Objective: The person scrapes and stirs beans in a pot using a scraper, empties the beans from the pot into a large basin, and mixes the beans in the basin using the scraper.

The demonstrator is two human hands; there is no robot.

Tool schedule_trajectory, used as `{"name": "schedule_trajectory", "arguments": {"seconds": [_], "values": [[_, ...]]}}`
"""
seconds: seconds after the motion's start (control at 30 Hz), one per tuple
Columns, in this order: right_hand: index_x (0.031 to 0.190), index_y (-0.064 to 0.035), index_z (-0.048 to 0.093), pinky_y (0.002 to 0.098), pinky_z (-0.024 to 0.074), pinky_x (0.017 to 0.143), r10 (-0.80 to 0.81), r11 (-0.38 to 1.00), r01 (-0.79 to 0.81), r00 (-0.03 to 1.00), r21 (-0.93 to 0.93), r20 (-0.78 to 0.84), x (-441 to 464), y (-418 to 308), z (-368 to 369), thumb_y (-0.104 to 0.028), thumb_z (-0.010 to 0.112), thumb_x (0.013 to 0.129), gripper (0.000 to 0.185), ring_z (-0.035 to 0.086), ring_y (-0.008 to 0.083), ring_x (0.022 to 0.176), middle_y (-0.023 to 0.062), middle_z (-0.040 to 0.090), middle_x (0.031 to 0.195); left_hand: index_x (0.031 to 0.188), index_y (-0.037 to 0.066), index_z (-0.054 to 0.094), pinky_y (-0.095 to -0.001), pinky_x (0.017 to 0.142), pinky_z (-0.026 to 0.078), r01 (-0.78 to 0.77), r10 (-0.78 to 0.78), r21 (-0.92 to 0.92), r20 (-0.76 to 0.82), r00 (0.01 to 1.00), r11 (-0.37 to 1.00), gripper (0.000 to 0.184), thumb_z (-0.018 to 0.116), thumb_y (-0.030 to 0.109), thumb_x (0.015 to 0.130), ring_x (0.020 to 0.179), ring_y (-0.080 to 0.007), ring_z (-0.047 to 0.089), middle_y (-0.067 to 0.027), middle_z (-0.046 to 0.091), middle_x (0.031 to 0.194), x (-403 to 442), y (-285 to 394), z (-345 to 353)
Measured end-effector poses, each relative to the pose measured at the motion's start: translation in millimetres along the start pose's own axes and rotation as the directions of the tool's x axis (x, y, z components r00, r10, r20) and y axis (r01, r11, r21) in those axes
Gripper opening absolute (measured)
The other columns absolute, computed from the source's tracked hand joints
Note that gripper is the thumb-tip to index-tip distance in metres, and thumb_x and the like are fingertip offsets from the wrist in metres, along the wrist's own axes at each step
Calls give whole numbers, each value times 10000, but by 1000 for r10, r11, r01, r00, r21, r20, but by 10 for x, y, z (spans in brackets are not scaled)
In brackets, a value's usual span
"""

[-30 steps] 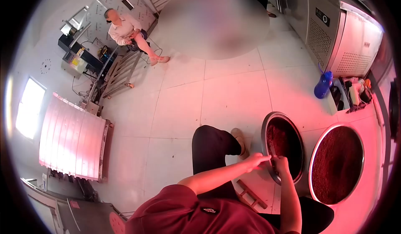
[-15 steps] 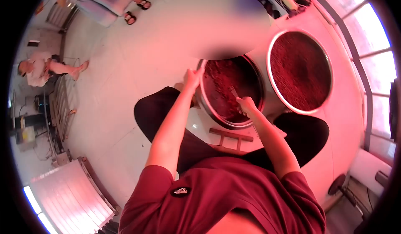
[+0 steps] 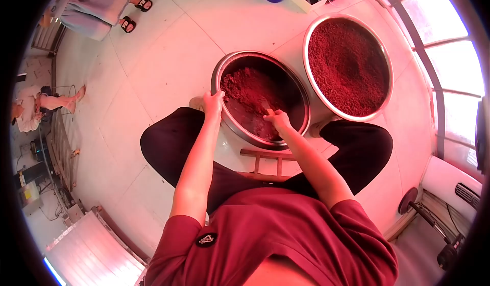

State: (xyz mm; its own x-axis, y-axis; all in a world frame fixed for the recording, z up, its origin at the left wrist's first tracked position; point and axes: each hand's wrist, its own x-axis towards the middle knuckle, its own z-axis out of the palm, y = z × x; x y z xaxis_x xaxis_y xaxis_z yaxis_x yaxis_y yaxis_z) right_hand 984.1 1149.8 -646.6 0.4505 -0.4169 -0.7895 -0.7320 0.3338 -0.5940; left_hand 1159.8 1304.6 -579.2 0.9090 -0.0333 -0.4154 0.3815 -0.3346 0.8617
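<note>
Scene is bright; a pink-red cast covers the floor. Windows at right burn out white. Glare affects the pale panel, lower left. Shadow darkens the tilted pot inside. Fisheye curvature and black vignetting mark the edges.

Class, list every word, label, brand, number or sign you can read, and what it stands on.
No text can be read.
Round badge on the red shirt: mark too small to read.
Yellow label on the box at far left: too blurred.
Sandals: pale marks, too small to tell if letters.
</note>
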Motion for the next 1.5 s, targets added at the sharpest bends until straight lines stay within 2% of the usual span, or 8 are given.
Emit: {"name": "schedule_trajectory", "arguments": {"seconds": [0.17,0.4,0.8,1.0,1.1,1.2,1.3,1.5], "values": [[916,-5,617,313,443,567,62,998,-62,997,-2,43,1,-169,85,-178,709,676,310,576,168,612,83,602,690,694,-13,519,-297,548,421,-149,157,96,-85,984,984,155,639,84,710,610,-116,512,-42,549,641,-179,196,-105],[1199,-141,506,415,482,800,-465,784,473,877,-402,126,197,-70,446,-304,581,789,447,595,353,922,200,612,991,921,-46,364,-404,646,450,-195,189,410,55,980,891,338,587,69,696,701,-348,576,-213,547,725,-269,509,-80],[1253,-190,448,465,488,738,-239,526,370,928,-766,285,222,-430,722,-299,436,874,395,608,379,849,213,622,909,950,-36,294,-467,670,446,-65,70,424,4,998,903,333,527,88,748,763,-454,558,-291,542,791,-334,211,-114],[1118,-161,554,439,502,619,-330,765,317,941,-561,82,1241,-601,1037,-258,498,844,296,628,340,763,171,638,891,936,-27,297,-440,587,465,-78,57,452,59,997,889,344,566,92,756,672,-386,591,-251,551,742,-361,90,-136],[1020,-80,578,415,481,682,195,969,-220,960,112,199,1184,-1132,741,-186,502,817,242,634,323,820,169,637,807,975,-25,298,-438,593,465,-55,26,436,72,997,898,366,570,92,759,687,-385,595,-251,558,761,-329,162,-133],[1033,-85,568,451,483,665,-17,970,82,963,-229,270,1002,-925,416,-208,495,833,246,629,353,762,187,631,805,984,-28,323,-434,623,463,-68,50,436,53,997,897,362,570,99,751,709,-387,594,-247,564,781,-289,218,-124],[1053,-127,570,498,473,707,-502,544,606,789,-581,354,586,-368,168,-337,444,873,304,593,409,800,219,616,844,949,-32,347,-428,639,462,-24,17,422,20,1000,906,333,570,105,742,724,-381,591,-239,562,786,-264,236,-126],[1241,-183,456,471,494,683,-209,337,517,856,-787,473,171,-394,250,-341,344,906,386,609,395,793,214,622,854,939,-28,322,-438,614,458,-59,65,409,1,998,911,329,555,98,743,707,-390,584,-243,553,757,-216,61,-123]]}}
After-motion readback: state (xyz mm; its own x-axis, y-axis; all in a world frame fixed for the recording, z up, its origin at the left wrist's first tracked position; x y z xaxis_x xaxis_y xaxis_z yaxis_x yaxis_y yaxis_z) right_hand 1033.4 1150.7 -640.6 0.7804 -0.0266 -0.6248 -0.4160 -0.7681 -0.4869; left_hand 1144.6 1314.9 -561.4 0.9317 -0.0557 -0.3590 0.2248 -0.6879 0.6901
